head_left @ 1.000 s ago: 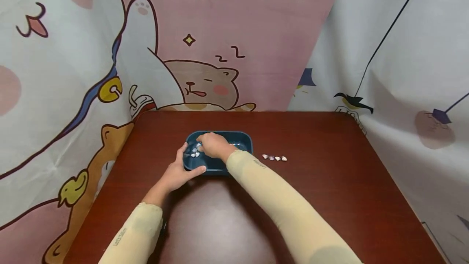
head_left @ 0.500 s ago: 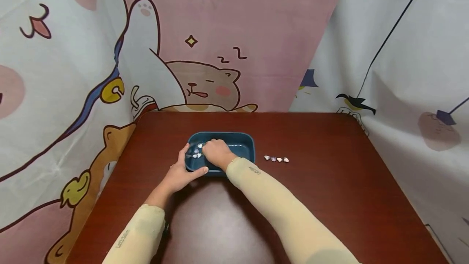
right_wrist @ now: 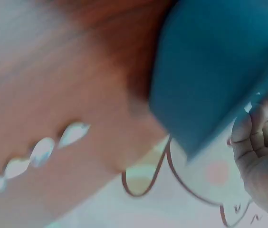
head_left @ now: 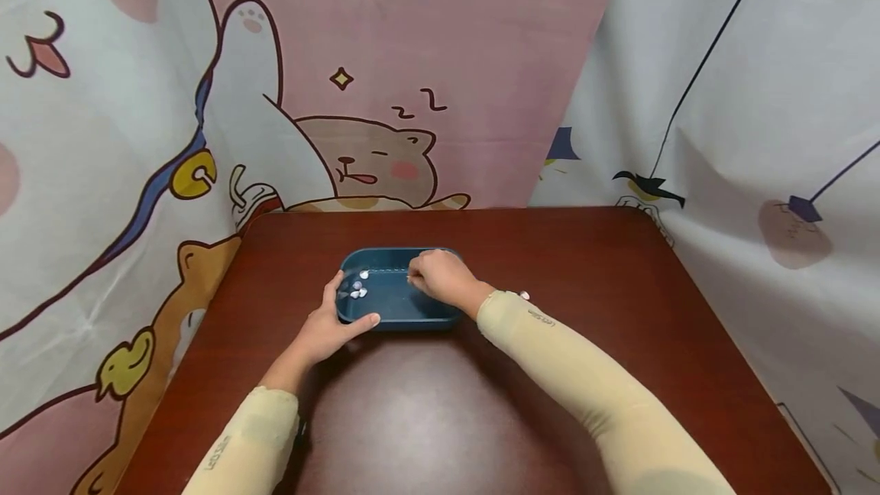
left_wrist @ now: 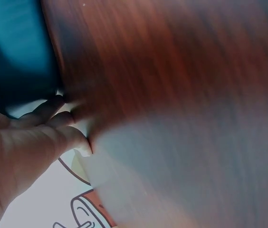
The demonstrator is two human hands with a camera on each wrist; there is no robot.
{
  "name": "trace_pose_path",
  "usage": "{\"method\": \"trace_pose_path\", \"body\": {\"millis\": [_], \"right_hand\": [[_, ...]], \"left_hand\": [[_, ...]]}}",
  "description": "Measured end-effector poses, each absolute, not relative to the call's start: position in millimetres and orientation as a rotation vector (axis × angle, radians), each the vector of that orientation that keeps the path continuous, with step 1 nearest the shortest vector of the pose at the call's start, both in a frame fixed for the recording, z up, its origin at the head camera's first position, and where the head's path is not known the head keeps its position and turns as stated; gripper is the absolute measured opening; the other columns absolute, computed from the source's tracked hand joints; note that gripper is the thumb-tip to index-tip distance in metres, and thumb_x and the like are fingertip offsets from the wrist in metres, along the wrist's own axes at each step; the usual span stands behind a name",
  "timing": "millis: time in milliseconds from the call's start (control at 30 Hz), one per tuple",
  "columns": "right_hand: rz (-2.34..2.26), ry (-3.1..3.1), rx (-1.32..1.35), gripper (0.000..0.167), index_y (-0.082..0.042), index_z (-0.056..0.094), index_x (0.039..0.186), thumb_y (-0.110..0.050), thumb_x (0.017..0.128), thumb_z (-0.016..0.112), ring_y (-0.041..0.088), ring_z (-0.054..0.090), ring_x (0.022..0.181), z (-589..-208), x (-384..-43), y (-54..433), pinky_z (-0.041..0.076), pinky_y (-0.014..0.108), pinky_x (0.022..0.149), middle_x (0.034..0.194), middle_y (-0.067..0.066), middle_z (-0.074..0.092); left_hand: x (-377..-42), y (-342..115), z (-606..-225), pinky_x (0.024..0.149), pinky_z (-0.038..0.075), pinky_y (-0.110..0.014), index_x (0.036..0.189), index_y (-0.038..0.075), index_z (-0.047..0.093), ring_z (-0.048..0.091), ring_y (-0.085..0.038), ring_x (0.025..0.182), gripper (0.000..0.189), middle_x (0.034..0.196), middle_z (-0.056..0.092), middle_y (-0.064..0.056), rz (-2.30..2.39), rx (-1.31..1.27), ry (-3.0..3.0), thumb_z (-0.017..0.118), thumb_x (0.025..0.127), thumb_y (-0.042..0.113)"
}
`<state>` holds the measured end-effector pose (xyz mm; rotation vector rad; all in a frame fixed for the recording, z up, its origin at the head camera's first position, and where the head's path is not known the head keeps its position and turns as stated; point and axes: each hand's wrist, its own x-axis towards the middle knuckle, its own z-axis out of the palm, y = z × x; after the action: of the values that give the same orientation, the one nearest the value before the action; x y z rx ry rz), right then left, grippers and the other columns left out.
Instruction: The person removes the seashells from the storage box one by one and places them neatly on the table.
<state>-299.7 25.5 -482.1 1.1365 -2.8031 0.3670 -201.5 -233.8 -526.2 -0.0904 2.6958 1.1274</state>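
Note:
A dark blue plastic tray (head_left: 406, 322) stands on the table. My left hand (head_left: 325, 329) holds its left end, fingers along the left side and thumb at the front wall. Several small whitish seashells (head_left: 362, 292) lie inside at the tray's left end. Over the tray's right half, my right hand (head_left: 442, 279) has its fingers curled, with a small pale bit at the fingertips that looks like a pinched seashell (head_left: 409, 278), mostly hidden. The right wrist view shows several seashells (right_wrist: 42, 152) in a row on the table, right of the tray; my forearm covers most of them in the head view.
The reddish-brown wooden table (head_left: 584, 250) extends around the tray, with a bright glare on its near part. A cartoon-printed cloth (head_left: 481, 98) hangs behind the table and along both sides.
My right hand has moved from the shells at the tray's left end toward its right half, fingers curled. My left hand keeps its hold on the tray. The head view has shifted slightly.

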Motion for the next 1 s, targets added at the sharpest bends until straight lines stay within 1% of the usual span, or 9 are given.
{"method": "trace_pose_path", "body": {"millis": [67, 167, 233, 300, 433, 667, 800, 900, 1000], "right_hand": [[0.394, -2.770, 1.131, 0.011, -0.014, 0.079, 0.090, -0.017, 0.099, 0.077, 0.014, 0.068, 0.083, -475, -296, 42, 0.060, 0.032, 0.078, 0.092, 0.000, 0.076], [0.474, -2.734, 1.101, 0.022, -0.015, 0.066, 0.077, -0.011, 0.097, 0.074, 0.009, 0.052, 0.068, -467, -293, 68, 0.048, 0.027, 0.065, 0.074, -0.003, 0.063], [0.534, -2.729, 1.064, 0.026, -0.016, 0.058, 0.075, -0.008, 0.096, 0.072, 0.008, 0.045, 0.062, -462, -291, 87, 0.040, 0.025, 0.060, 0.066, -0.005, 0.054], [0.578, -2.735, 1.005, 0.026, -0.016, 0.057, 0.076, -0.007, 0.095, 0.071, 0.006, 0.046, 0.057, -460, -290, 108, 0.040, 0.024, 0.058, 0.064, -0.006, 0.053], [0.612, -2.776, 0.844, 0.019, -0.014, 0.062, 0.081, -0.010, 0.096, 0.073, 0.007, 0.053, 0.058, -462, -290, 156, 0.045, 0.027, 0.058, 0.069, -0.003, 0.064], [0.589, -2.863, 0.643, 0.008, -0.013, 0.075, 0.090, -0.014, 0.096, 0.080, 0.011, 0.057, 0.066, -479, -291, 234, 0.047, 0.032, 0.064, 0.083, 0.000, 0.076], [0.499, -2.894, 0.616, 0.006, -0.008, 0.080, 0.092, -0.013, 0.093, 0.084, 0.019, 0.069, 0.076, -491, -290, 257, 0.057, 0.040, 0.071, 0.087, 0.004, 0.079], [0.422, -2.936, 0.649, 0.008, -0.004, 0.082, 0.101, -0.009, 0.096, 0.079, 0.029, 0.076, 0.091, -498, -288, 262, 0.062, 0.049, 0.082, 0.097, 0.010, 0.081], [0.306, -2.995, 0.673, 0.012, -0.003, 0.083, 0.107, -0.007, 0.099, 0.074, 0.035, 0.077, 0.101, -504, -287, 259, 0.062, 0.052, 0.088, 0.103, 0.013, 0.081]], "left_hand": [[-202, -234, -527, 0.116, 0.043, -0.070, 0.171, 0.032, -0.011, 0.048, -0.052, 0.147, 0.128, 0.167, 0.037, -0.032, 1.118, -0.087, 2.703, 0.073, 0.085, 0.078], [-202, -235, -526, 0.116, 0.043, -0.070, 0.171, 0.032, -0.011, 0.049, -0.053, 0.147, 0.128, 0.167, 0.037, -0.032, 1.114, -0.080, 2.712, 0.072, 0.086, 0.078], [-202, -234, -525, 0.117, 0.043, -0.070, 0.171, 0.032, -0.010, 0.049, -0.053, 0.146, 0.127, 0.167, 0.037, -0.032, 1.113, -0.076, 2.715, 0.073, 0.086, 0.077], [-202, -234, -525, 0.117, 0.043, -0.070, 0.171, 0.032, -0.011, 0.049, -0.053, 0.147, 0.128, 0.167, 0.036, -0.032, 1.111, -0.075, 2.710, 0.072, 0.086, 0.078], [-201, -232, -525, 0.117, 0.043, -0.070, 0.171, 0.032, -0.012, 0.048, -0.054, 0.147, 0.128, 0.167, 0.037, -0.033, 1.103, -0.075, 2.705, 0.072, 0.086, 0.079], [-201, -233, -526, 0.116, 0.042, -0.071, 0.171, 0.033, -0.012, 0.048, -0.055, 0.146, 0.128, 0.166, 0.037, -0.034, 1.105, -0.073, 2.706, 0.071, 0.085, 0.080], [-202, -235, -527, 0.116, 0.042, -0.072, 0.171, 0.033, -0.012, 0.048, -0.055, 0.146, 0.128, 0.167, 0.036, -0.034, 1.107, -0.070, 2.704, 0.071, 0.085, 0.080], [-203, -235, -527, 0.116, 0.042, -0.072, 0.170, 0.034, -0.013, 0.047, -0.055, 0.147, 0.128, 0.167, 0.035, -0.034, 1.103, -0.069, 2.701, 0.071, 0.085, 0.080], [-203, -234, -528, 0.117, 0.042, -0.072, 0.170, 0.034, -0.013, 0.047, -0.055, 0.147, 0.128, 0.168, 0.034, -0.034, 1.099, -0.068, 2.695, 0.071, 0.085, 0.080]]}}
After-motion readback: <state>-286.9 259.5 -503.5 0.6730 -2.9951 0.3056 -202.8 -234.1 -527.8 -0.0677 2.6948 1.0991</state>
